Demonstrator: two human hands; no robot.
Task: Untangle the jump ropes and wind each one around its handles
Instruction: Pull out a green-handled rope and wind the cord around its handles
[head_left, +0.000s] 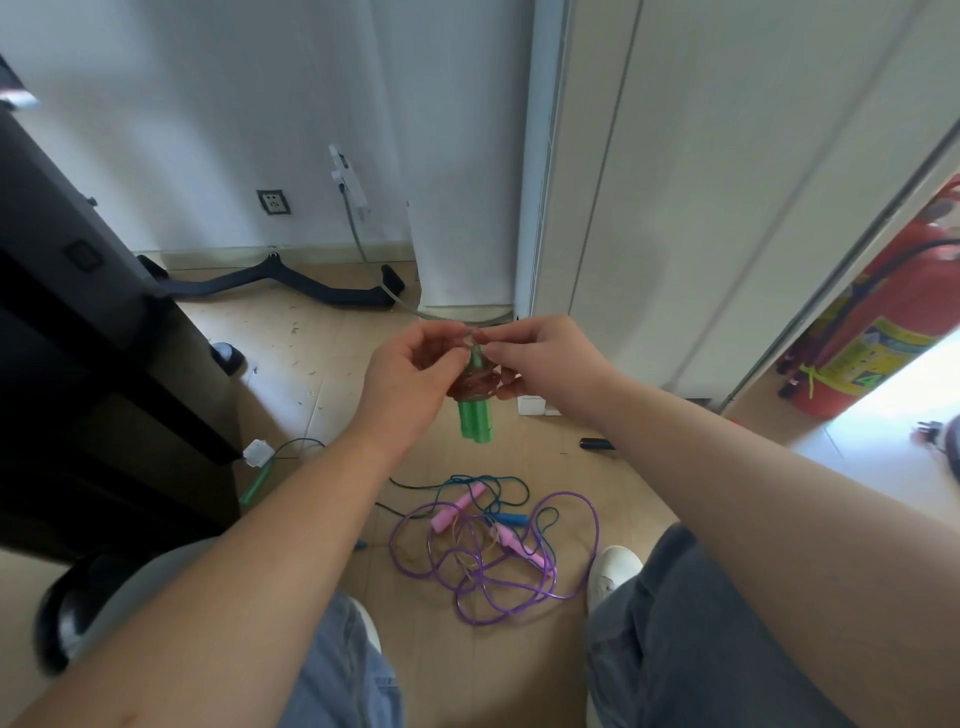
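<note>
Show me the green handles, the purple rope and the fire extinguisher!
green handles (475, 421), head view: lower ends.
purple rope (467, 574), head view: tangled middle.
fire extinguisher (919, 275), head view: red body.

The pale wooden floor (545, 467) is carrying a tangle of jump ropes (483, 551) near the middle, with pink handles (447, 512) and a blue handle (511, 518) lying among purple loops. A green handle (255, 486) is lying left, a small black cylinder (596, 444) right, and a red fire extinguisher (878, 332) is standing far right.

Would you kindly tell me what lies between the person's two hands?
In the head view, a pair of green handles with a reddish rope wound around their upper part; the left hand and right hand both hold it.
</note>
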